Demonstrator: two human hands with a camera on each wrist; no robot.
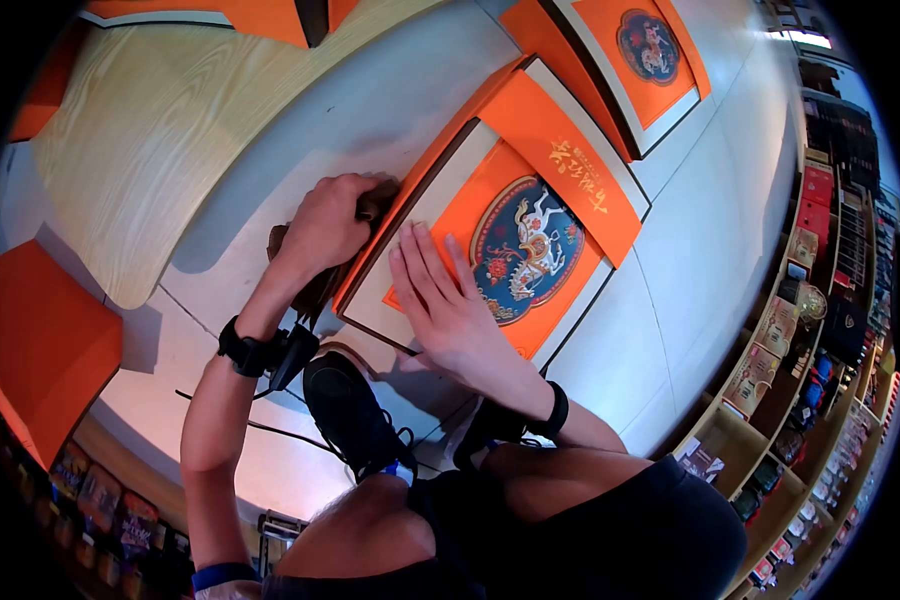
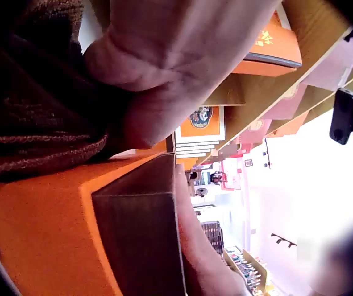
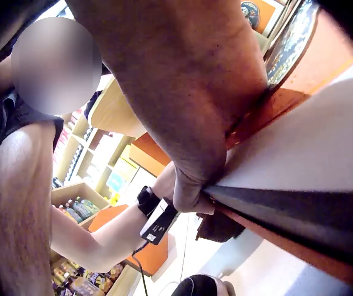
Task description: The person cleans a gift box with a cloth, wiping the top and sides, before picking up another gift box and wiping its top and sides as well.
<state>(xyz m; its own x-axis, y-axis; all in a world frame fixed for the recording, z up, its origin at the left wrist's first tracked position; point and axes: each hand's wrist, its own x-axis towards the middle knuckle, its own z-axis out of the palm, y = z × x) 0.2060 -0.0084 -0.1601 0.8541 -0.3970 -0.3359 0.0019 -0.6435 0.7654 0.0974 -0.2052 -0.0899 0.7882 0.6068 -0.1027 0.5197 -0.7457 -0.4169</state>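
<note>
An orange and cream gift box [image 1: 580, 200] with a dark blue horse emblem [image 1: 530, 250] lies on the pale floor before the person. The left hand [image 1: 327, 225] grips a brown cloth [image 1: 313, 290] against the box's left side, fingers curled into it. In the left wrist view the dark brown towel-like cloth [image 2: 41, 123] bunches under that hand, right at the orange wall. The right hand [image 1: 452, 315] rests on the lid beside the emblem with its fingers straight. Close by in the right wrist view, the right hand [image 3: 189, 142] lies over the box's near edge.
Another orange horse box [image 1: 650, 50] stands beyond at upper right. A wooden tabletop [image 1: 150, 130] curves along the left, with an orange box [image 1: 50, 340] below it. The person's black shoe [image 1: 345, 410] is near the box corner. Stocked shelves [image 1: 770, 410] line the right.
</note>
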